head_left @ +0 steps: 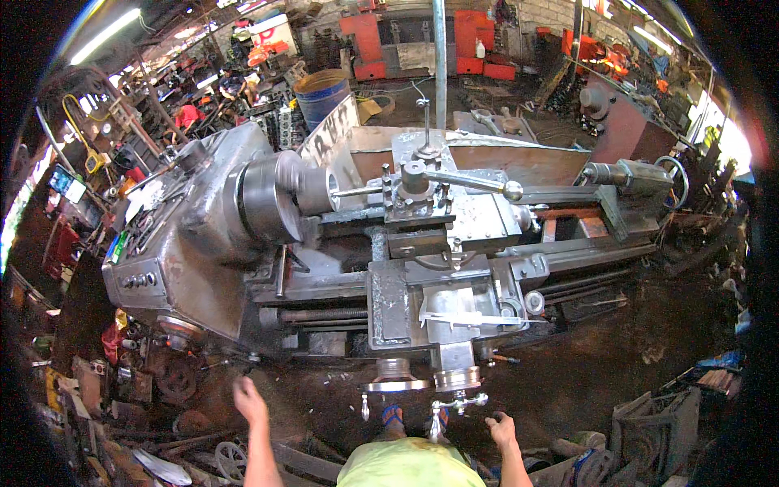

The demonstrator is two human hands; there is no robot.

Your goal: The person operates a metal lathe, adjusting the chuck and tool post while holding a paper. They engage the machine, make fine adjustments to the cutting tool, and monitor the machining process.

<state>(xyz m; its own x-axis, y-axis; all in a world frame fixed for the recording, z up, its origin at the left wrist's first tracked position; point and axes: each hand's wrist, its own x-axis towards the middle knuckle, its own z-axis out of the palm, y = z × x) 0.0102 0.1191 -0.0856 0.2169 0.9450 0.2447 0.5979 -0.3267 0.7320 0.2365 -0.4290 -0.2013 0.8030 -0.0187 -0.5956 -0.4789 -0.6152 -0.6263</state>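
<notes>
Lathe (410, 243), one: we find it across the middle, in front of the person. Metal cylinder (318, 191), one, at the lathe's left end, a metal bar (357, 192) at its open end. Caliper (472, 319), one, lying on the carriage. Hands, two: the left hand (247, 395), apart from the lathe, fingers partly bent; the right hand (501, 428), fingers loosely curled, just beside the cross-shaped handle (459, 401). We cannot tell whether either hand pinches anything. Wheel with a crank grip (395, 386), one, left of that handle. Lamp tubes (105, 36), two, overhead. Containers: blue drum (322, 101), one, and white bottle (480, 49), one; we cannot make out the contents of either.
</notes>
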